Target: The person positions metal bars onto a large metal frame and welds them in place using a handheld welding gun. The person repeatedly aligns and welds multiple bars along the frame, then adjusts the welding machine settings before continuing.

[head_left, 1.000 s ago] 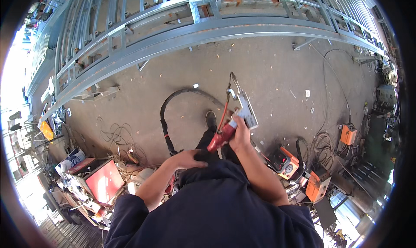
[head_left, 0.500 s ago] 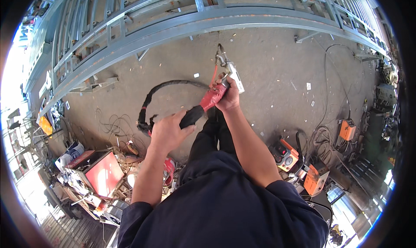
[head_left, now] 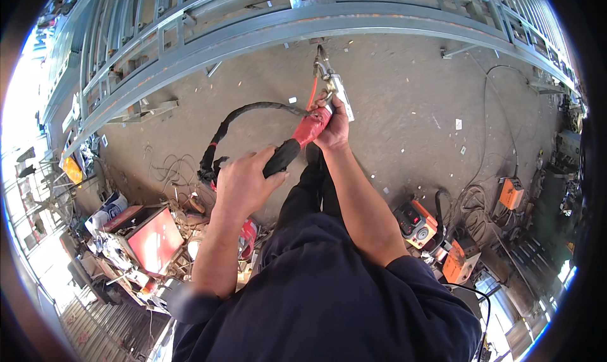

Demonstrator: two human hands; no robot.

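Observation:
A welding gun (head_left: 310,127) with a red middle, a black rear part and a pale metal head stretches from my hands toward the steel frame. My right hand (head_left: 335,127) is closed around it where the red part meets the head. At its black rear end my left hand (head_left: 243,182) is bent around the grip, with the thumb on the near side and the other fingers partly hidden. From the gun a black wrapped cable (head_left: 246,111) loops left and back toward my left hand. A thin orange-red tube (head_left: 312,93) runs beside the head up to the nozzle (head_left: 321,52).
A long galvanized steel frame (head_left: 354,22) spans the far side. Orange machines (head_left: 415,224) and a coiled cable (head_left: 474,204) stand at the right. A red metal box (head_left: 153,239) sits among clutter at the left. Small scraps dot the concrete floor (head_left: 392,90).
The gun has moved slightly away from me, its nozzle closer to the steel frame. Both hands keep their hold. The whole view has shifted a little.

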